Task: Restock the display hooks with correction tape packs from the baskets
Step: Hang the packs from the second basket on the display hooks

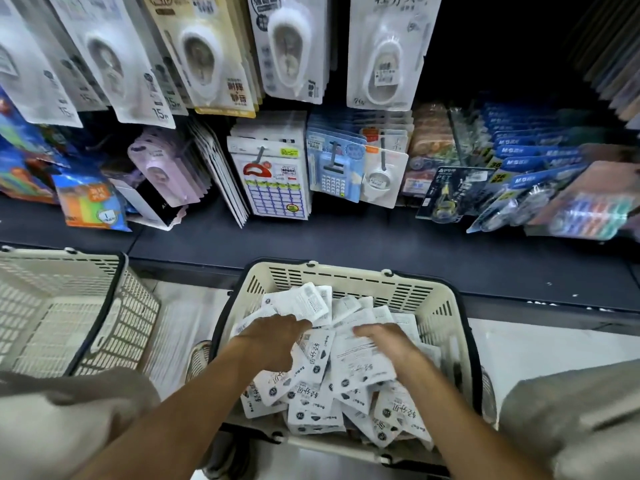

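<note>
- Both hands are sunk into the full basket (429, 299), which is set on the floor directly below the display so that stock can be lifted straight up to the hooks.
- The correction tape packs (311, 396) are heaped loosely inside it, overlapping at all angles; sorting is judged to be needed before any can be hung.
- The grip of the left hand (273, 341) is seen closed around a few white packs (304, 303) raised at the heap's far side, apparently to gather a bundle.
- The right hand (384, 341) is laid flat on the heap, fingers spread and nothing pinched, probably to steady or sift the packs.
- A second basket (52, 306) is placed to the left, seemingly empty.
- Matching hanging packs (384, 53) are already shown on the upper hooks.
</note>
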`<state>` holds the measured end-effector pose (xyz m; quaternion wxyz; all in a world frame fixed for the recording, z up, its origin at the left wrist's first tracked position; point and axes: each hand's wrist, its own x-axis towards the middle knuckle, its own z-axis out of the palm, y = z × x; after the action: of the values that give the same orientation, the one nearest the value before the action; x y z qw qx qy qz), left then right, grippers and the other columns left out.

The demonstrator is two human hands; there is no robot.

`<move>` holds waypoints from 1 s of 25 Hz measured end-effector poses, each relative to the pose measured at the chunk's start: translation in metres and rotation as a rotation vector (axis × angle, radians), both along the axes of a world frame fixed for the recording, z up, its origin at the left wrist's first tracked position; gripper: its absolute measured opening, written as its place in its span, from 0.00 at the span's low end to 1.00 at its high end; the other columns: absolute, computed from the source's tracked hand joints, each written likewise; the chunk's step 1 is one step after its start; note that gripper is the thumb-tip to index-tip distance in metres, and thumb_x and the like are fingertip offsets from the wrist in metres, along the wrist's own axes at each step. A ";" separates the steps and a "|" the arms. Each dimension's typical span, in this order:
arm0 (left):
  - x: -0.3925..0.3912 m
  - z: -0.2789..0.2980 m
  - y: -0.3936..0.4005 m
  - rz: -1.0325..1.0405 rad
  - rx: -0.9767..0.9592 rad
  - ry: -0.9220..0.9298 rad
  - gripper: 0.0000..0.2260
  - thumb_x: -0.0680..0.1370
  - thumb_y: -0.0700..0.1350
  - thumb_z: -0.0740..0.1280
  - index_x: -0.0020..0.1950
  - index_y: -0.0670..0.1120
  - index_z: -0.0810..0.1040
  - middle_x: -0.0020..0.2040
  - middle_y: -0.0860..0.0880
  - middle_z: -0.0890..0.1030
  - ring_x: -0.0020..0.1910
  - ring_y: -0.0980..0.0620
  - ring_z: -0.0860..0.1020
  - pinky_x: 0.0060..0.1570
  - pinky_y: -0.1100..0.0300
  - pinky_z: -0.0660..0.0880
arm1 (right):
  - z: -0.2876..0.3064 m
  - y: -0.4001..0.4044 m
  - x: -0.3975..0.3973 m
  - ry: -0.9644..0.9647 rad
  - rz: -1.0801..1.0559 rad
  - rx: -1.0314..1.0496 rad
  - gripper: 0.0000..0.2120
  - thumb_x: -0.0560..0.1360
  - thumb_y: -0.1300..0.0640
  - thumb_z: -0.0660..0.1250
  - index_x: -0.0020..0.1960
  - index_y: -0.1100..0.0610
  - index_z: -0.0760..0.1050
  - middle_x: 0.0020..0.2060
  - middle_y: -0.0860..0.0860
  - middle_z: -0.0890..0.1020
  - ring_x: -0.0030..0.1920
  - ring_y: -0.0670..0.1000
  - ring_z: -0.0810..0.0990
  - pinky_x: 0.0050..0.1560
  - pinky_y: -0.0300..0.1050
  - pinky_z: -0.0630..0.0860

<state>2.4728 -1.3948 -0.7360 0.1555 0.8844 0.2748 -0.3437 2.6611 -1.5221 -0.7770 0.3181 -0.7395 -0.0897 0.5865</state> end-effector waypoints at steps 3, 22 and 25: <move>0.008 0.004 -0.009 -0.089 0.095 -0.180 0.52 0.73 0.45 0.75 0.82 0.58 0.39 0.83 0.46 0.51 0.79 0.44 0.59 0.74 0.48 0.66 | 0.040 -0.010 0.049 0.084 -0.010 0.032 0.17 0.74 0.55 0.73 0.60 0.63 0.80 0.48 0.59 0.87 0.47 0.60 0.87 0.50 0.54 0.83; 0.052 0.094 -0.027 1.312 -0.858 -1.225 0.14 0.71 0.43 0.77 0.56 0.43 0.84 0.50 0.43 0.88 0.49 0.43 0.87 0.55 0.45 0.82 | 0.097 -0.016 -0.003 0.056 0.314 0.570 0.31 0.67 0.61 0.81 0.67 0.49 0.73 0.56 0.49 0.86 0.57 0.51 0.85 0.56 0.48 0.81; 0.048 0.098 -0.014 1.432 -0.891 -1.300 0.21 0.74 0.50 0.74 0.63 0.41 0.81 0.54 0.40 0.87 0.51 0.41 0.86 0.49 0.46 0.83 | 0.094 -0.019 0.017 -0.015 0.275 0.521 0.25 0.68 0.62 0.80 0.63 0.55 0.77 0.55 0.51 0.87 0.56 0.53 0.86 0.59 0.53 0.81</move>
<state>2.5203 -1.4089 -0.6378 0.7479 0.3938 0.4447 0.2964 2.6782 -1.5409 -0.6833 0.4141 -0.6181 -0.3390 0.5758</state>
